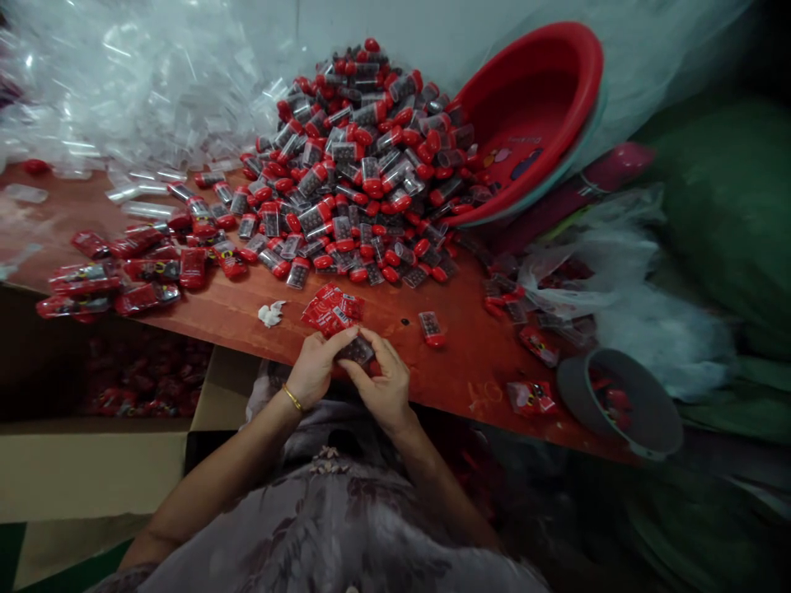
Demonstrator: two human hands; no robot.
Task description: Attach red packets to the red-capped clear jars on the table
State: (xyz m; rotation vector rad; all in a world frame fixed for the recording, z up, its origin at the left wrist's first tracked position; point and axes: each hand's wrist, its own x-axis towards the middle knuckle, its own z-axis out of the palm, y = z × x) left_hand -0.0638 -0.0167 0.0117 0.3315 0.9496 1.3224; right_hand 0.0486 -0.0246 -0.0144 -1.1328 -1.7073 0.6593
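Both my hands meet at the table's front edge around one small clear container (357,350) with dark contents. My left hand (315,366), with a gold bangle at the wrist, pinches its left side. The fingers of my right hand (386,383) are curled round its right side. Just beyond my fingertips lie red printed wrappers (332,306), and crumpled white scraps (270,313) sit to their left. A single red-capped container (431,329) stands apart on the right. Behind is a large pile of red-capped containers (352,165).
Red wrapped packs (145,268) lie on the wooden table (241,305) at left. Below is an open cardboard box (92,469). A red basin (581,91) leans behind the pile. At right are a grey bowl (655,420) and plastic bags (655,321). Clear plastic pieces (142,82) fill the back left.
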